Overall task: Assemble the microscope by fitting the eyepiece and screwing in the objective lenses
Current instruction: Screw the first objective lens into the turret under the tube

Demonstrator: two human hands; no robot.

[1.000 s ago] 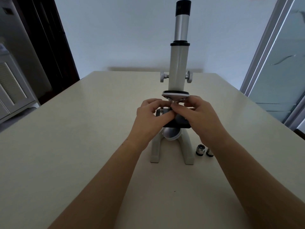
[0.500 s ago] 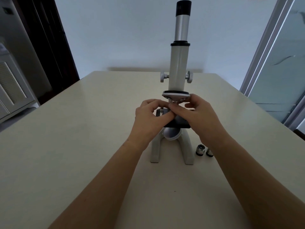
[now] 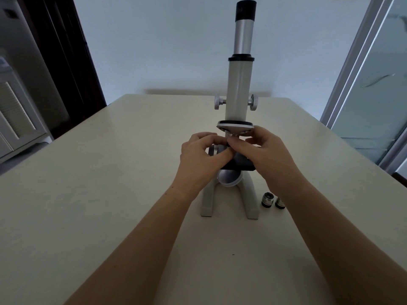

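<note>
A white microscope (image 3: 239, 89) stands upright at the table's middle, with a black-capped eyepiece (image 3: 245, 9) seated in its silver tube. Under the tube sits the round nosepiece (image 3: 235, 126). My left hand (image 3: 199, 160) and my right hand (image 3: 267, 154) meet just below the nosepiece, fingertips pinched together around a small objective lens (image 3: 231, 135) held up against it; the lens is mostly hidden by my fingers. Two loose objective lenses (image 3: 267, 199) (image 3: 280, 203) stand on the table beside the microscope's right foot. The black stage (image 3: 243, 164) and mirror (image 3: 230, 178) show between my hands.
The cream table (image 3: 110, 172) reaches to a pale wall. A dark door frame (image 3: 66, 51) and a white cabinet (image 3: 15, 119) stand at the left. A glass door with a metal frame (image 3: 361, 73) stands at the right.
My fingertips have shifted slightly around the lens under the nosepiece. The microscope and the two loose lenses have stayed put.
</note>
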